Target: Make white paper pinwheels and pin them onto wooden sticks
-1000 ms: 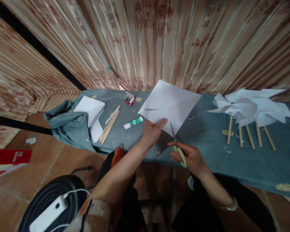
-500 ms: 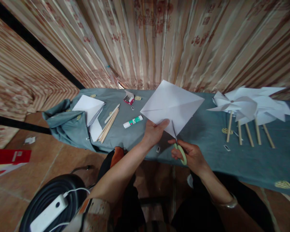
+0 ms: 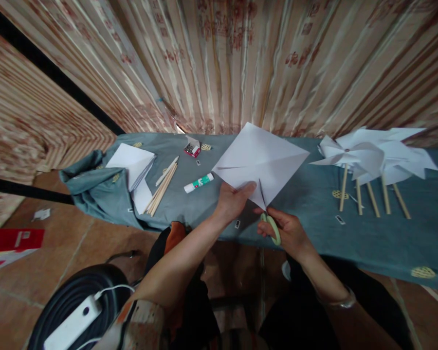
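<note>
My left hand (image 3: pixel 233 198) pinches a square sheet of white paper (image 3: pixel 261 148) by its lower left edge, thumb on top. The sheet is held corner-up above the table, with crease lines across it and a slit running in from its left corner. In my right hand (image 3: pixel 284 231) is a pair of scissors (image 3: pixel 273 228) with pale green handles. A dark blade lies over the sheet's bottom corner, pointing up toward the middle; the other blade is hidden. A glue stick (image 3: pixel 199 183) lies to the left of my left hand.
Several paper pinwheels (image 3: pixel 361 155) on wooden sticks lie at the right of the cloth-covered table (image 3: pixel 314 228). Toward the left are folded white paper (image 3: pixel 131 160), several wooden sticks (image 3: pixel 162 190), a pen (image 3: pixel 167 170) and a small open box (image 3: pixel 192 147). A curtain (image 3: pixel 233 63) hangs behind.
The view has shifted slightly, moving the table things a little left. Both hands keep their grips, and the scissors remain at the paper's bottom corner.
</note>
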